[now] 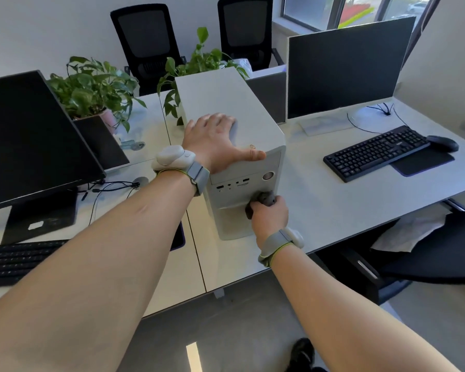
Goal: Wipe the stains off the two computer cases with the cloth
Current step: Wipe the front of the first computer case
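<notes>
Head view, only 1 supplied.

Computer case: white tower, stood upright on the white table, front panel toward the camera, approx. centre of frame. Only 1 case is identified with certainty; a 2nd cannot be confirmed.

Left hand: laid flat on the case top near its front edge, fingers straight and spread, thumb extended along the front top edge. Nothing is gripped. A grey strap w/ white module is worn on the wrist.

Right hand: fingers curled round a dark grey cloth, which is bunched and pressed against the front panel, just below the port row and the round power button. Cloth is mostly hidden by the fingers. A similar strap is worn on this wrist.

Stains: none can be made out on the case at this resolution.

Surroundings: a monitor is seen behind-right of the case, w/ black keyboard and mouse in front of it, the mouse on a dark pad. A 2nd monitor is noted at left, w/ another keyboard at the near-left edge. 2 leafy potted plants are placed behind-left of the case. 2 black mesh chairs are stood by the far wall. A window is seen top right.
</notes>
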`<state>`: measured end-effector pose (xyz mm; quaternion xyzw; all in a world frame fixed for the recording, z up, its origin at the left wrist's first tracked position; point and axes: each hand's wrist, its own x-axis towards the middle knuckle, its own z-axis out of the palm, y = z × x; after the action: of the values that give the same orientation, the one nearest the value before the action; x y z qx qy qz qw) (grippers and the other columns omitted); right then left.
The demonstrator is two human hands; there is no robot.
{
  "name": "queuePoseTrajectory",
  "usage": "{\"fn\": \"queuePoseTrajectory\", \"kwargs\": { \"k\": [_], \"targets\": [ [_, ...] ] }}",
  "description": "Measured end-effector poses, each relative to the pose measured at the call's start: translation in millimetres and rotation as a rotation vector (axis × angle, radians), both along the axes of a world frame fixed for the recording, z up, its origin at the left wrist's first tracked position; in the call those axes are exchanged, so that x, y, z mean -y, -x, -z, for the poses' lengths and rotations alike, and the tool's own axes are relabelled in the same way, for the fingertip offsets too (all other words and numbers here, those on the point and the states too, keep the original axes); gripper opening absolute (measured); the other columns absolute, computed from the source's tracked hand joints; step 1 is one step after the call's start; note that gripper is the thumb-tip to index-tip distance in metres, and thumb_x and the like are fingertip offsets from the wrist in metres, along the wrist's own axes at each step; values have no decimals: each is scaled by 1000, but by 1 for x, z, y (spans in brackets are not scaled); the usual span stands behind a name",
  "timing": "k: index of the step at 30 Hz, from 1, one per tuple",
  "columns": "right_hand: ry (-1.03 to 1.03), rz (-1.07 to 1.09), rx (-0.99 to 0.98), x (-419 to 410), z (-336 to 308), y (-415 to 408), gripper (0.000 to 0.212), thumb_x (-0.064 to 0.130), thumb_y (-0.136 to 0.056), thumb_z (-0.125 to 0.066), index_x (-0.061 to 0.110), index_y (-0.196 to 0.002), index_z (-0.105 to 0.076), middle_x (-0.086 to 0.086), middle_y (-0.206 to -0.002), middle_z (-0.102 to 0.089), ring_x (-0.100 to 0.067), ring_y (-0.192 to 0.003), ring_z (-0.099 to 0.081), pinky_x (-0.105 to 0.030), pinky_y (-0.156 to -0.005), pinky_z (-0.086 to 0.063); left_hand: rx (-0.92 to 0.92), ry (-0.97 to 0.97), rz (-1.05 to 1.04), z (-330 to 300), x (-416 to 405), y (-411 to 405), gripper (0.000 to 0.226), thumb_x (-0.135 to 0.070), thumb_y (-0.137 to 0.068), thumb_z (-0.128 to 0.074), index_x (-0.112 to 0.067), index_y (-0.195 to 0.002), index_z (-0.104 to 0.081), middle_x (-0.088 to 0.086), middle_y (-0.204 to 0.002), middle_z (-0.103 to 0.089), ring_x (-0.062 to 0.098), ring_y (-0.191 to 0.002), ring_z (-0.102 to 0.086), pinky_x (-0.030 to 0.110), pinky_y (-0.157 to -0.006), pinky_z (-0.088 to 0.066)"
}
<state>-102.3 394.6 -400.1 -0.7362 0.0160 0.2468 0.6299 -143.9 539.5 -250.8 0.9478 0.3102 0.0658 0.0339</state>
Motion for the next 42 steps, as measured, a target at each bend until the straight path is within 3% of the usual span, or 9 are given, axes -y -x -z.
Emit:
{"fn": "queuePoseTrajectory", "kwargs": {
  "k": [2,6,8,13,19,26,32,37,42],
  "targets": [
    [-37,-97,-2,3,6,8,20,10,-80,-75,19,-93,-62,-4,-88,-69,-24,-80,-66,-36,-71,-57,-3,-5,3,1,0,0,129,-108,-54,-28,-29,-155,-36,-4,-164,-33,23,-151,-25,49,-124,-16],
    [-39,88,120,13,4,-2,21,11,-83,-70,18,-98,-56,0,-88,-64,-18,-75,-60,-33,-67,-52,9,1,3,0,1,0,123,-107,-56,-32,-30,-152,-39,-5,-161,-36,23,-150,-28,48,-123,-17],
    [7,58,179,12,6,-7,20,14,-85,-69,20,-100,-56,2,-88,-63,-17,-75,-59,-33,-67,-51,11,1,7,0,1,1,122,-106,-57,-33,-30,-152,-40,-5,-161,-37,23,-150,-28,48,-123,-18],
    [157,-66,77,13,23,-3,18,7,-81,-69,18,-90,-58,-6,-84,-66,-32,-81,-66,-42,-72,-59,4,-1,9,-2,2,2,122,-106,-59,-34,-29,-154,-37,-5,-162,-34,23,-151,-26,48,-123,-15],
    [21,31,180,11,14,0,19,17,-83,-72,22,-97,-60,2,-85,-66,-19,-75,-62,-32,-64,-53,3,6,11,0,1,2,125,-106,-58,-31,-29,-156,-35,-4,-164,-32,23,-152,-25,48,-124,-14],
    [25,13,86,4,5,3,21,14,-77,-71,23,-92,-59,-2,-86,-67,-26,-81,-66,-49,-75,-62,9,0,14,-1,3,1,125,-107,-58,-30,-28,-155,-37,-4,-162,-35,24,-150,-27,49,-123,-17],
    [1,71,45,-4,13,20,23,11,-84,-69,17,-104,-57,0,-86,-63,-19,-73,-59,-29,-61,-49,2,4,6,0,2,3,125,-107,-58,-31,-28,-156,-36,-4,-163,-34,23,-151,-26,50,-124,-17],
    [-15,146,-205,-9,25,28,23,9,-76,-70,17,-93,-57,-6,-86,-65,-31,-82,-67,-50,-80,-62,0,10,6,-1,3,1,126,-107,-59,-31,-28,-157,-35,-4,-164,-33,23,-152,-25,50,-124,-16],
    [-75,178,-169,-18,18,34,21,12,-81,-70,14,-97,-58,-5,-87,-65,-24,-76,-62,-38,-73,-57,5,10,8,0,1,2,124,-106,-60,-33,-28,-156,-36,-4,-164,-33,23,-152,-25,50,-124,-16]
  ]
}}
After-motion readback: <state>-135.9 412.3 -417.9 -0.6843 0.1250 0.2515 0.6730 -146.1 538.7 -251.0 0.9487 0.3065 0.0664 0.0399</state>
